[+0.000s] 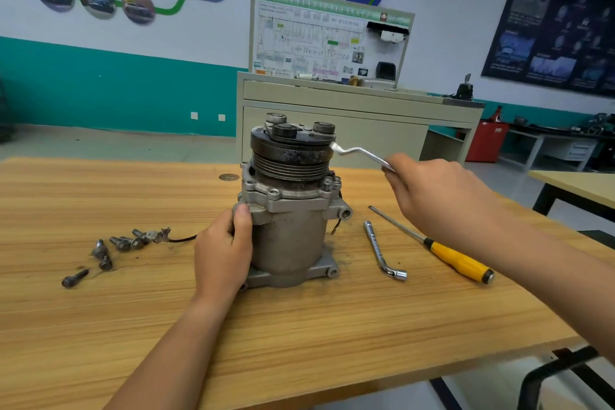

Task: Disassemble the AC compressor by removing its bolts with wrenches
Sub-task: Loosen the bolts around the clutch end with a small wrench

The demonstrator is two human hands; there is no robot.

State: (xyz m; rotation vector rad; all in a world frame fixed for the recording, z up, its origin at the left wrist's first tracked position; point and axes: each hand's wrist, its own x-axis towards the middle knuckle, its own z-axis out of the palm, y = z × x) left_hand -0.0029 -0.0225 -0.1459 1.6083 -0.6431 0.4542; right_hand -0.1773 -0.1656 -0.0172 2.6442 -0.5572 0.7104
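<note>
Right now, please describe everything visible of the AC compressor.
The AC compressor stands upright on the wooden table, pulley end up. Its dirty grey metal body carries a dark grooved pulley with three round knobs. The left hand holds its side, and a wrench in the right hand reaches the pulley's rim.

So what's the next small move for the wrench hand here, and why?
Probably ease the head of the wrench inward onto a fastener atop the compressor. The right hand holds it with the head only at the right edge of the pulley, seemingly not seated, while the left hand grips the body, steadying it.
</note>
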